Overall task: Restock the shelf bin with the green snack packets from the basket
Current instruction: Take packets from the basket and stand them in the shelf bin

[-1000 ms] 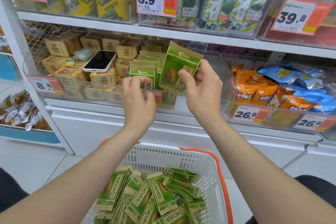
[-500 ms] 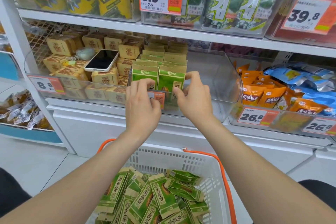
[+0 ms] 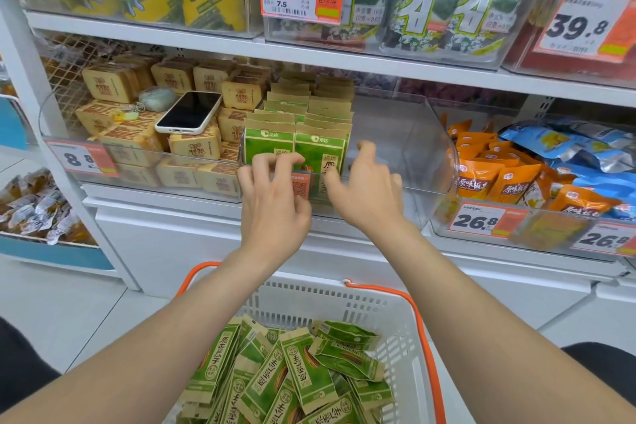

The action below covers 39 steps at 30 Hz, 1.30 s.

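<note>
Left grip [image 3: 275,203] hooks bent fingers over the shelf bin's [image 3: 418,165] front edge onto upright green snack packets [image 3: 320,151], clamped or not I cannot tell; right grip [image 3: 366,193] apart, empty, bare bin room beyond it; basket [image 3: 395,313] below.

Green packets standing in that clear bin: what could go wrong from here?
1. The upright green packets fill only the left part of the clear bin; nothing braces their right side, so they might topple sideways.
2. The phone lies loose on the tan packets next door; a bump from the left hand could knock it off.
</note>
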{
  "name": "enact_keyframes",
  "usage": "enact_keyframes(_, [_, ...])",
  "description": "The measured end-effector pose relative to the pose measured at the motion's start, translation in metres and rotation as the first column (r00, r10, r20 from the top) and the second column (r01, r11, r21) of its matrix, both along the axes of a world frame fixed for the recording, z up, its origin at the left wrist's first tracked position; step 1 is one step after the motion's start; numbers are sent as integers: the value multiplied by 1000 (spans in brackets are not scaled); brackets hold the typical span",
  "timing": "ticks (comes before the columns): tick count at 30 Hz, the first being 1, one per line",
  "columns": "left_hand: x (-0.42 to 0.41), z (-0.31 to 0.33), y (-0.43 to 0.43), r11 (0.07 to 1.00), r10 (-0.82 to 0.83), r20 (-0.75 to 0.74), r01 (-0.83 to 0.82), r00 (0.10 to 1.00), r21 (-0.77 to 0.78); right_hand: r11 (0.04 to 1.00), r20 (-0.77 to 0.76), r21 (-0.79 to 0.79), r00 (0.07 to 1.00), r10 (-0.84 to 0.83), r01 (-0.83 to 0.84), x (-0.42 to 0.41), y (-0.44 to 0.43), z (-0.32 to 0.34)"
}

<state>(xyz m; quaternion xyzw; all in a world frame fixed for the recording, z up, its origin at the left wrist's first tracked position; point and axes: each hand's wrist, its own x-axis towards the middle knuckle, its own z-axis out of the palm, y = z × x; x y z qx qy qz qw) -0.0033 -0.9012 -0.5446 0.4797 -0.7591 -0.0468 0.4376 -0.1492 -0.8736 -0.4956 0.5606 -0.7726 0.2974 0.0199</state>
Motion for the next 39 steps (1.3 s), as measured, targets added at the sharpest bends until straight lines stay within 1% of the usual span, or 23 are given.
enact_keyframes(2, [0, -1, -1, 1000, 2, -5, -2, 1000, -5, 994, -63, 86, 995, 77, -72, -1, -3, -3])
enact_keyframes(5, [1, -2, -2, 1000, 0, 0, 0, 1000, -14, 982, -33, 131, 989, 141, -136, -9, -3, 0])
enact_keyframes(7, [1, -4, 0, 1000, -3, -12, 3, 1000, -30, 979, -27, 146, 989, 147, -142, -12, -1, 0])
enact_keyframes(9, [0, -8, 3, 996, 12, -24, -14, 1000, -85, 992, -50, 78, 993, 103, -99, -6, 5, -6])
enact_keyframes(10, [0, -10, 5, 992, 17, -19, -20, 1000, -122, 998, -75, 7, 995, 64, -64, -1, 8, -10])
enact_keyframes(12, [3, -16, 5, 983, -31, 24, 35, 999, -179, 987, -161, -159, 987, -29, 3, 8, 19, -17])
enact_keyframes(13, [5, -20, 4, 980, -74, 59, 84, 995, -181, 973, -219, -231, 974, -56, 4, 10, 24, -19])
enact_keyframes(14, [7, -25, 3, 979, -117, 98, 131, 988, -153, 963, -274, -267, 960, -54, -21, 11, 29, -21])
enact_keyframes(16, [11, -38, 2, 982, -181, 167, 187, 969, -22, 968, -345, -219, 938, 38, -119, 12, 36, -29])
enact_keyframes(19, [12, -65, 6, 949, -266, 287, 198, 920, 247, 971, -320, 33, 918, 235, -237, 17, 50, -45])
enact_keyframes(20, [12, -74, 9, 928, -299, 345, 187, 890, 322, 957, -313, 155, 907, 282, -244, 18, 55, -50])
enact_keyframes(22, [11, -90, 16, 876, -381, 438, 166, 814, 453, 890, -290, 390, 886, 362, -236, 19, 66, -61])
enact_keyframes(24, [8, -106, 26, 800, -487, 461, 167, 741, 576, 774, -251, 592, 861, 442, -225, 17, 78, -72])
enact_keyframes(26, [3, -117, 35, 736, -578, 480, 167, 660, 656, 615, -210, 766, 829, 518, -190, 14, 88, -84])
enact_keyframes(28, [-2, -126, 45, 687, -652, 499, 167, 570, 707, 440, -141, 886, 818, 558, -147, 10, 98, -97])
enact_keyframes(29, [-4, -131, 52, 664, -684, 506, 162, 525, 730, 378, -108, 916, 825, 555, -135, 7, 102, -103])
enact_keyframes(30, [-5, -138, 59, 645, -713, 517, 154, 473, 748, 341, -85, 931, 835, 544, -128, 5, 104, -108])
enact_keyframes(32, [-7, -154, 74, 620, -763, 554, 135, 332, 773, 333, -69, 934, 845, 531, -133, 0, 107, -112])
enact_keyframes(34, [-6, -172, 93, 598, -797, 580, 86, 170, 797, 366, -64, 917, 846, 530, -160, -5, 108, -116])
enact_keyframes(35, [-4, -180, 103, 588, -807, 581, 52, 105, 807, 385, -56, 905, 849, 525, -179, -6, 108, -117])
enact_keyframes(36, [-3, -188, 113, 569, -821, 567, 13, 62, 822, 398, -40, 896, 854, 519, -199, -7, 108, -118])
enact_keyframes(37, [0, -197, 122, 542, -838, 543, -33, 51, 840, 399, -17, 890, 859, 512, -219, -8, 109, -118])
enact_keyframes(39, [6, -211, 136, 494, -862, 501, -100, 72, 864, 387, 22, 887, 861, 508, -250, -8, 110, -119])
